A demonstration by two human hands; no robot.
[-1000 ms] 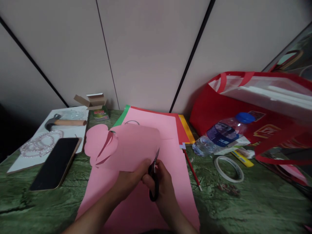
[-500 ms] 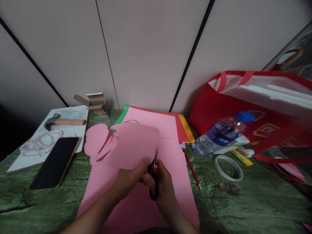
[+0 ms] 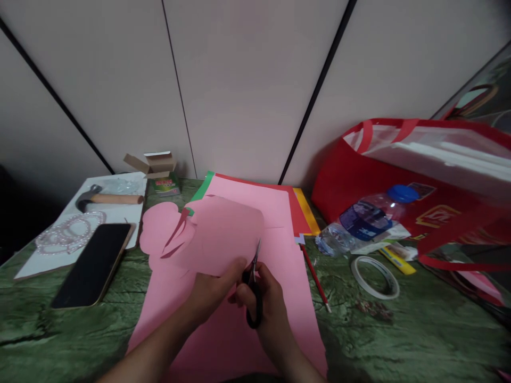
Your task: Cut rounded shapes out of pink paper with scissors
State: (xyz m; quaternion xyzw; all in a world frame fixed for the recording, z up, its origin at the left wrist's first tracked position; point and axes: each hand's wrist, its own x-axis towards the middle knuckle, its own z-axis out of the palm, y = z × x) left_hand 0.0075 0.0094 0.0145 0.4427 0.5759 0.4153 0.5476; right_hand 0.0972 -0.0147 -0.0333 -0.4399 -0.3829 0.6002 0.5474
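My right hand [image 3: 271,300] is closed round the black handles of a pair of scissors [image 3: 254,268], whose blades point away from me at the right edge of a pink paper sheet [image 3: 223,231]. That sheet is raised and slightly curled. At its lower edge my left hand [image 3: 217,290] pinches it, thumb on top, close beside the scissors. A cut pink shape with rounded lobes [image 3: 159,226] spreads from the sheet's left end, with a folded flap. Underneath lies larger pink paper [image 3: 295,314] on the table.
On the left are a phone [image 3: 93,266], a hammer [image 3: 115,199], beads [image 3: 75,234] and a small open box [image 3: 163,181]. To the right lie a red pencil [image 3: 315,279], a tape roll [image 3: 375,276], a water bottle [image 3: 365,221] and a red bag [image 3: 331,175]. A wall panel [image 3: 239,96] stands behind.
The view has shifted slightly. The flap at the left of the pink sheet has tilted a little, while both hands and the scissors stay in nearly the same place.
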